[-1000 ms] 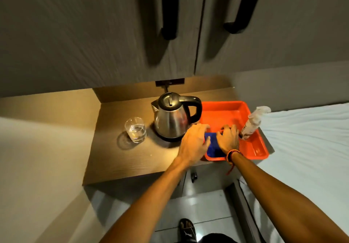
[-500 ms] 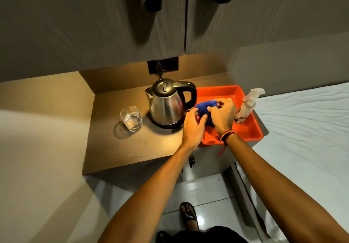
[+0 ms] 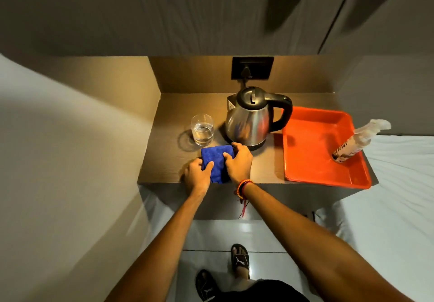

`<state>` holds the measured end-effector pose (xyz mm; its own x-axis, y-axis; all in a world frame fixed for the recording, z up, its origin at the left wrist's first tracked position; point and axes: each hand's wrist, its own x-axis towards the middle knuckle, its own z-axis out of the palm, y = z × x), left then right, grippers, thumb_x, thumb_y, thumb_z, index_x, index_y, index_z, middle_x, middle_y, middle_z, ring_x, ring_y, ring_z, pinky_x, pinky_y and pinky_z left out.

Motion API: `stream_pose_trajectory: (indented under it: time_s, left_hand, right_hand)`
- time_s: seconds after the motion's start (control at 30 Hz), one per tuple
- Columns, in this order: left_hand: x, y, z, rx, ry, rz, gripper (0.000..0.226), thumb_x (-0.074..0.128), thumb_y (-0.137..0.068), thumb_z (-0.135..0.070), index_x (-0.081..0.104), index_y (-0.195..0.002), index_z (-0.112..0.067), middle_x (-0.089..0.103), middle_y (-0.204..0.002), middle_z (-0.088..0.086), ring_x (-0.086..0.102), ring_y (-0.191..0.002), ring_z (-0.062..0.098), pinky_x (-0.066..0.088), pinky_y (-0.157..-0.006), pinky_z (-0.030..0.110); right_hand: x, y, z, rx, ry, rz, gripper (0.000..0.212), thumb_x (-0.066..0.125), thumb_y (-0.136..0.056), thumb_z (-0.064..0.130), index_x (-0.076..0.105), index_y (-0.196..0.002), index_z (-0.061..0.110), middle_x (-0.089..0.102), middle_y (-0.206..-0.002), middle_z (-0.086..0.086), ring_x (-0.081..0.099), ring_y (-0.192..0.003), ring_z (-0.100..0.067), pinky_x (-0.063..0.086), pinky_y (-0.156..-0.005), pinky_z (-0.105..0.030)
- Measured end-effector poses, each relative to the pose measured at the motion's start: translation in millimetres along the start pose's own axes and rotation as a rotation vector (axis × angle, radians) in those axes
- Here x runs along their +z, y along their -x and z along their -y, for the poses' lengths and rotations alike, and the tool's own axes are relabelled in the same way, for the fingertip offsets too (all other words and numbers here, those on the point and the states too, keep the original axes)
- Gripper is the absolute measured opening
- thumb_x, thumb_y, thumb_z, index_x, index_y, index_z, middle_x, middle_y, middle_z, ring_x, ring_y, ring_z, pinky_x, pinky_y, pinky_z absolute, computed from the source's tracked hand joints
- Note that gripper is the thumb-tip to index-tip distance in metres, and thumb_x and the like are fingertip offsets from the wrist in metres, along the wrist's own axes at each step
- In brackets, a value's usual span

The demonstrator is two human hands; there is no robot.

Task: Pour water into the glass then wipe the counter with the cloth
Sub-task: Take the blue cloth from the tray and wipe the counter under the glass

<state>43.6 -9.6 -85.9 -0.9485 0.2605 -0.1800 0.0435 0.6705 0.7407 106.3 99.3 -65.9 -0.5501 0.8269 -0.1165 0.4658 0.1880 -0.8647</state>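
Moved from tray [image 3: 324, 172], fuzzy blue cloth [image 3: 217, 161] lies under both hands.

Landmark: the kettle [image 3: 252, 118] is standing near the middle of the counter [image 3: 164, 161].
Left of kettle: the glass [image 3: 202, 129] is blocking, standing just beside it.
Front of kettle: both hands and the cloth [image 3: 217, 161] are occupying the front edge.
Right of kettle: the red tray [image 3: 314, 168] is filling the counter; a spray bottle [image 3: 357, 142] is leaning inside.
Front-left of kettle: bare counter is staying open.
Behind kettle: the back wall is closing the way.
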Motion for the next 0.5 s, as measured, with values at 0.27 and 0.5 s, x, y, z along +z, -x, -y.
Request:
stream_pose_trajectory:
  time_s: [0.27, 0.5]
  left_hand:
    - [-37, -58, -24, 0.043, -0.009, -0.09, 0.056, 0.085, -0.076, -0.037, 0.063, -0.121, -0.012, 0.065, -0.122, 0.011, 0.06, -0.116, 0.03, 0.043, -0.082, 0.031]
    - [-14, -89, -66, 0.051, 0.244, 0.091, 0.102, 0.096, -0.062, -0.018, 0.04, -0.147, -0.013, 0.052, -0.146, 0.011, 0.049, -0.136, 0.029, 0.044, -0.103, 0.032]
  right_hand:
    - [35, 24, -14, -0.497, 0.552, 0.17, 0.052, 0.048, -0.097, 0.032, 0.041, -0.143, 0.011, 0.041, -0.148, -0.011, 0.038, -0.14, -0.031, 0.038, -0.115, -0.047]
    - [40, 25, -33, -0.503, 0.804, 0.299, 0.071, 0.016, -0.1, 0.059, 0.012, -0.159, 0.019, 0.011, -0.167, -0.009, 0.005, -0.155, -0.028, 0.01, -0.126, -0.046]
